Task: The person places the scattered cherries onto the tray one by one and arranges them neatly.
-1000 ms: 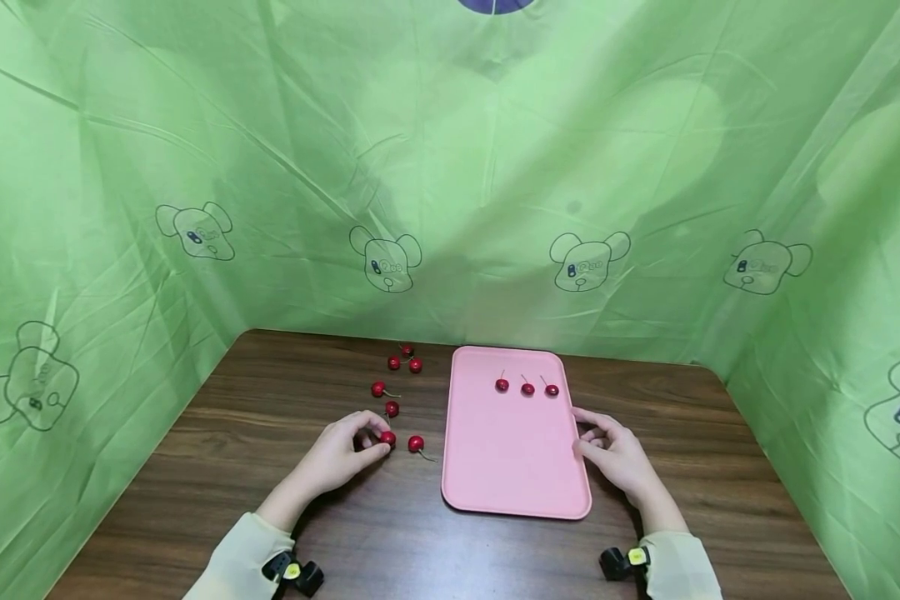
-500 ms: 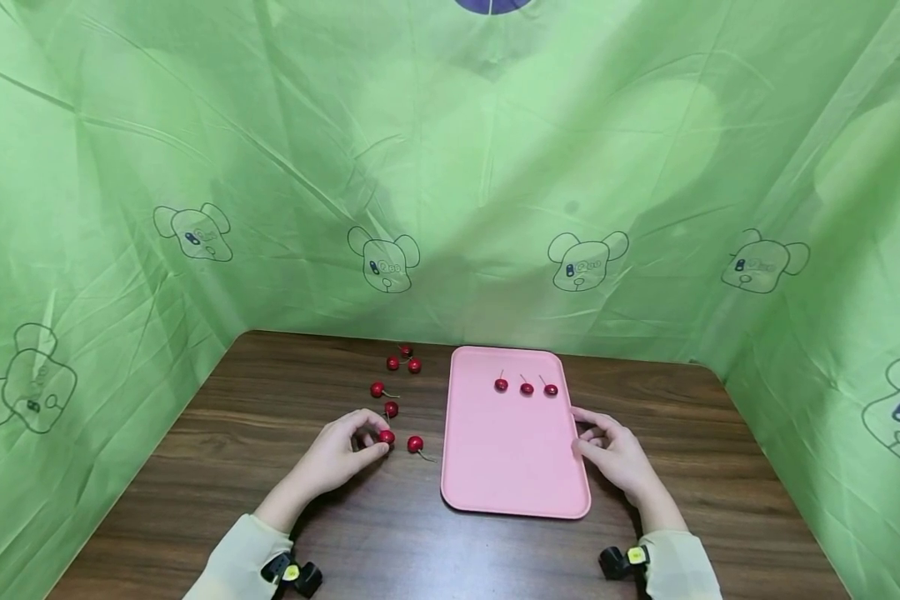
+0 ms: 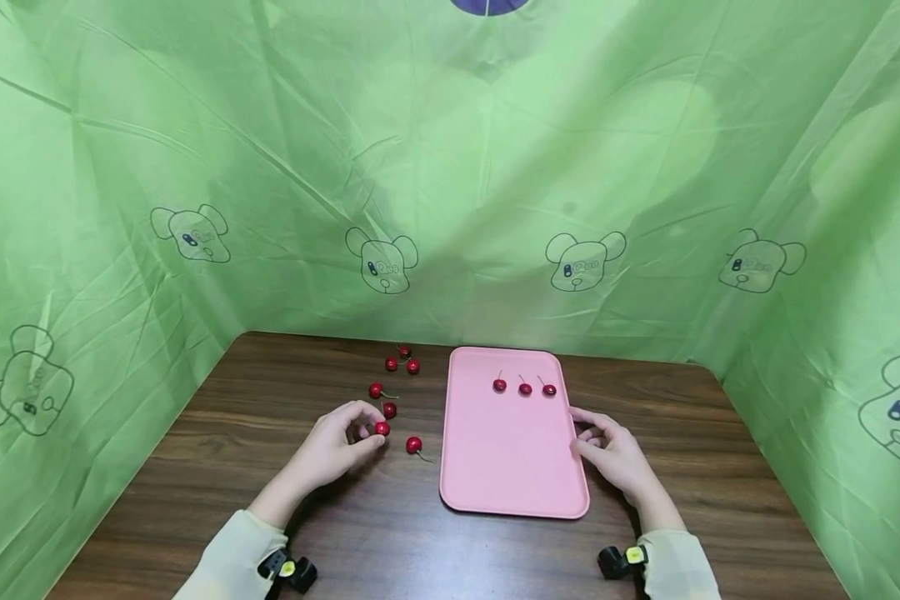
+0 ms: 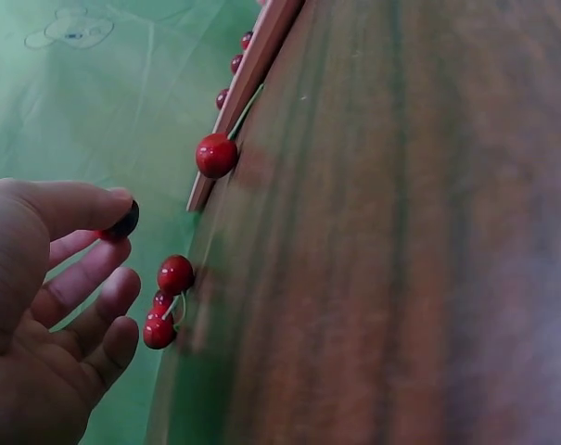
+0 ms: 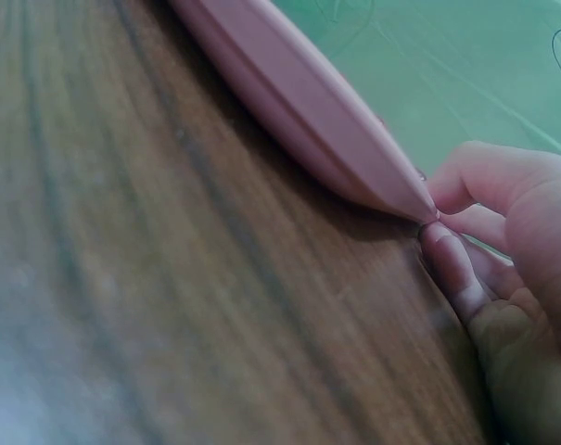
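Observation:
My left hand (image 3: 335,446) pinches a red cherry (image 3: 382,428) between thumb and fingertips. In the left wrist view this cherry (image 4: 124,221) looks dark, and the other fingers are loosely bent below it. Just beyond the fingertips lies another cherry (image 3: 389,410), and one with a stem (image 3: 414,445) lies to their right. My right hand (image 3: 617,454) touches the right edge of the pink tray (image 3: 513,483) with thumb and forefinger set apart along it. In the right wrist view those fingertips are right at the tray's rim (image 5: 405,195). Three stemmed cherries (image 3: 525,389) form a row on the tray's far part.
Farther back left of the tray, a cluster of three cherries (image 3: 405,364) and a single stemmed cherry (image 3: 376,390) lie on the brown wooden table (image 3: 390,542). A green curtain (image 3: 465,167) encloses the table's back and sides.
My left hand has shifted slightly left and back with the pinched cherry, away from the stemmed cherry at its right. My right hand stays at the tray's edge.

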Tool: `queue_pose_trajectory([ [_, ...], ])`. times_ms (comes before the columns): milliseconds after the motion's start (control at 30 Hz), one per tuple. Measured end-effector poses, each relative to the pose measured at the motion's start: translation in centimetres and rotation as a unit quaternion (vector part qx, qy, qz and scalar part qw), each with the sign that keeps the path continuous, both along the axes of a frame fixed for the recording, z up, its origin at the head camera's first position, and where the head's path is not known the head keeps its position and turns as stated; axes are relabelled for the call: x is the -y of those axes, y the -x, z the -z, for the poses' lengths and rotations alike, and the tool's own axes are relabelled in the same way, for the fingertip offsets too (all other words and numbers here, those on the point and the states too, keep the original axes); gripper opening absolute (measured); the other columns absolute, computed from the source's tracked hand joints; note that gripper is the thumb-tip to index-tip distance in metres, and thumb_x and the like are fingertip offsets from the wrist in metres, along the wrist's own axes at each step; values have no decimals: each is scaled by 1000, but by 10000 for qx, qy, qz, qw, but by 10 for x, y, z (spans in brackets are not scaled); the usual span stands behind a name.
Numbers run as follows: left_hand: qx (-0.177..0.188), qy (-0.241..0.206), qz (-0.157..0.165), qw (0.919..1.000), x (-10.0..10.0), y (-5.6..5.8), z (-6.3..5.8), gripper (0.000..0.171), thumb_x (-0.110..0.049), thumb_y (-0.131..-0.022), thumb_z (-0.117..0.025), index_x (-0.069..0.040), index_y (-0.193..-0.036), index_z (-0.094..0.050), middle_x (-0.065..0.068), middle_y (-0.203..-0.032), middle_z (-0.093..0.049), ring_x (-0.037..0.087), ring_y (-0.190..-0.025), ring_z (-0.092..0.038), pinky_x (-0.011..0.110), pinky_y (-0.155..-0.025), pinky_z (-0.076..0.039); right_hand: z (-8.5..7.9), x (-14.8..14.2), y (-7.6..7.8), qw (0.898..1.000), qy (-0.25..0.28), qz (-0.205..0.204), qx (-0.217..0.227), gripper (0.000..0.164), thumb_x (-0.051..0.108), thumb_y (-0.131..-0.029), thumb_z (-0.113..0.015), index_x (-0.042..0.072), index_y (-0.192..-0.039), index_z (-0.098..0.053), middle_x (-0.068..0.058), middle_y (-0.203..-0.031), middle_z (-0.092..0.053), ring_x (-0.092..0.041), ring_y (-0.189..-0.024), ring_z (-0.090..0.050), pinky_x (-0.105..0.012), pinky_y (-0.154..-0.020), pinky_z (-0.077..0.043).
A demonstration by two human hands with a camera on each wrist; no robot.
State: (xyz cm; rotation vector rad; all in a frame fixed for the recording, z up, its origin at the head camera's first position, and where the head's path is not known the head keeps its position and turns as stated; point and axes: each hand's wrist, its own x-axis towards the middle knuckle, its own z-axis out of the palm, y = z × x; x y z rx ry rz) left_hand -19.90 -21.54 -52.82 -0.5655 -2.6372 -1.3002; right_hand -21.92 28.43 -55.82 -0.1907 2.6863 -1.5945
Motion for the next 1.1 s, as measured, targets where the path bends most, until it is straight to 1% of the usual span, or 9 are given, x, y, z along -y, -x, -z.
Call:
queue_pose_trajectory([
  [133, -66, 73, 38, 9999, -2, 6, -7, 26, -11, -91, -89, -21, -108, -73, -8, -99, -71, 10, -84, -65, 28, -67, -53, 0, 1, 0, 10000, -14, 4, 4, 56, 3, -95, -79, 8, -149, -66, -15, -134, -70, -17, -97, -65, -24, -80, -55],
  [233, -171, 93, 107, 9998, -5, 14, -13, 24, -10, -92, -88, -20, -109, -74, -8, -101, -72, 10, -85, -66, 28, -69, -54, -1, 1, 0, 10000, -37, 30, 18, 56, 3, -95, -78, 8, -149, -66, -15, -134, -70, -18, -97, -66, -24, -80, -55],
  [400, -332, 51, 190, 9993, -16, 30, -26, 23, -11, -93, -88, -19, -110, -74, -6, -101, -73, 13, -87, -67, 31, -70, -55, -2, 2, 0, 10000, -62, 43, 30, 56, 2, -95, -78, 8, -150, -66, -15, -136, -69, -18, -98, -66, -24, -81, -56],
  [500, -282, 74, 167, 9994, -25, 40, -33, 22, -13, -94, -87, -21, -111, -74, -6, -102, -73, 13, -88, -67, 31, -71, -55, -3, 3, 0, 10000, -46, 42, 42, 57, 2, -95, -78, 8, -150, -65, -15, -137, -69, -18, -98, -66, -23, -81, -55],
  [633, -219, 29, 228, 9995, -40, 55, -40, 22, -14, -95, -86, -19, -113, -74, -4, -105, -74, 13, -88, -67, 35, -76, -57, -4, 2, 0, 10000, -36, 36, 54, 56, 2, -95, -78, 8, -150, -65, -15, -137, -69, -17, -99, -65, -23, -81, -55],
  [767, -290, -24, 365, 9989, -56, 70, -43, 21, -12, -96, -85, -15, -113, -74, -3, -105, -74, 14, -88, -67, 39, -82, -58, -4, 1, -1, 10000, -11, 19, 25, 56, 3, -95, -78, 6, -150, -65, -17, -137, -68, -16, -98, -65, -23, -81, -55],
  [933, -292, 76, 412, 9987, -78, 87, -45, 19, -12, -97, -82, -13, -114, -74, -1, -107, -74, 15, -88, -66, 37, -83, -57, -2, 1, 0, 10000, 14, 39, 12, 55, 3, -95, -78, 6, -149, -66, -17, -137, -68, -14, -97, -66, -23, -80, -55],
  [1100, -71, 227, 383, 9990, -95, 102, -41, 18, -14, -101, -79, -15, -117, -73, -2, -108, -73, 15, -92, -66, 36, -84, -56, 0, 1, 0, 9999, 30, 83, 73, 56, 2, -94, -78, 8, -149, -67, -14, -136, -69, -16, -97, -66, -23, -81, -56],
])
